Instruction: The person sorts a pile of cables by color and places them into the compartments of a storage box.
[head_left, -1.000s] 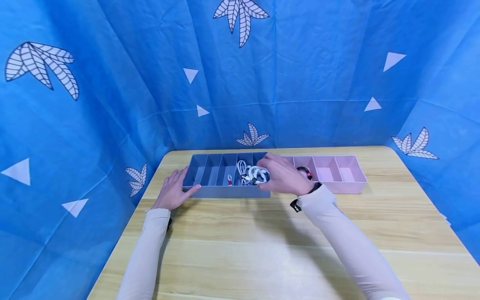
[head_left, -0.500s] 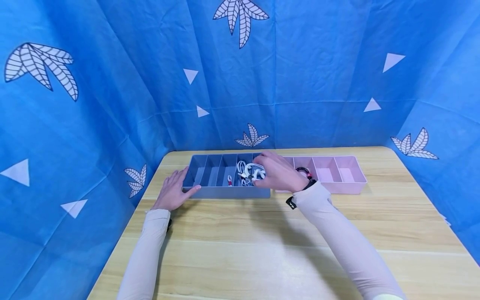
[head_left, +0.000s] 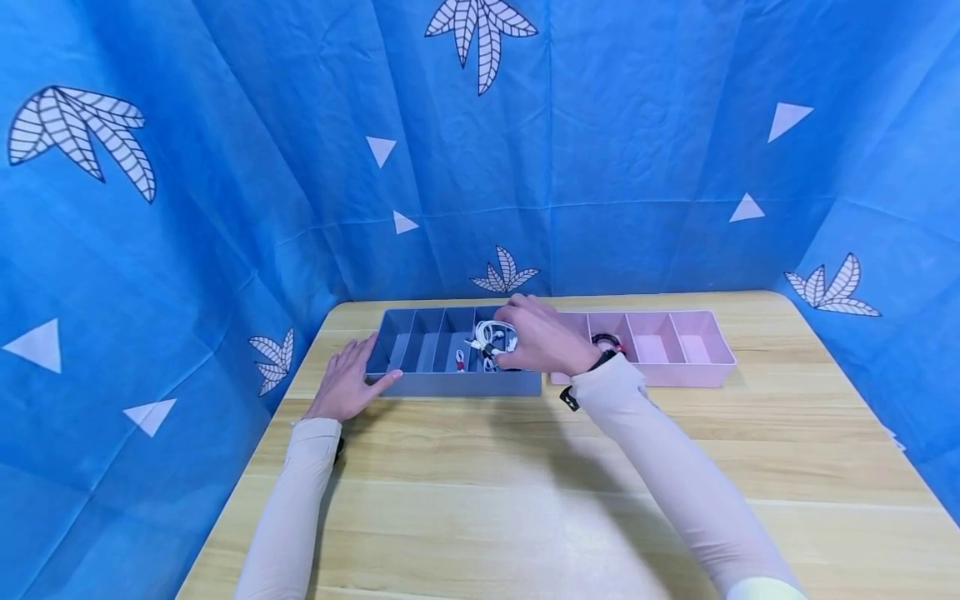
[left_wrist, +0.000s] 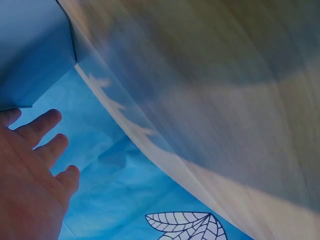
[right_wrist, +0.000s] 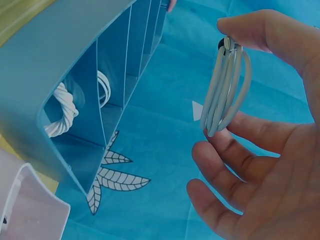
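In the head view, my right hand (head_left: 543, 337) is over the right part of a blue-grey divided box (head_left: 450, 384). It pinches a coiled white cable (right_wrist: 222, 92) between thumb and index finger; the right wrist view shows the coil hanging between them, other fingers loosely bent. A twisted white cable (right_wrist: 64, 112) lies in the box's end compartment, and another white coil (right_wrist: 104, 89) in the neighbouring one. A small white cable with a red tie (head_left: 460, 360) sits further left. My left hand (head_left: 348, 379) rests at the box's left end, fingers spread.
A pink divided box (head_left: 682, 375) stands just right of the blue-grey one. Inside it lies a black coil with red parts (head_left: 607, 338). Both stand near the back edge of the wooden table (head_left: 465, 500), before a blue patterned curtain (head_left: 622, 167).
My right hand has moved left along the blue-grey box, carrying the coiled white cable clear of the right-hand compartments. The left hand has stayed in place.
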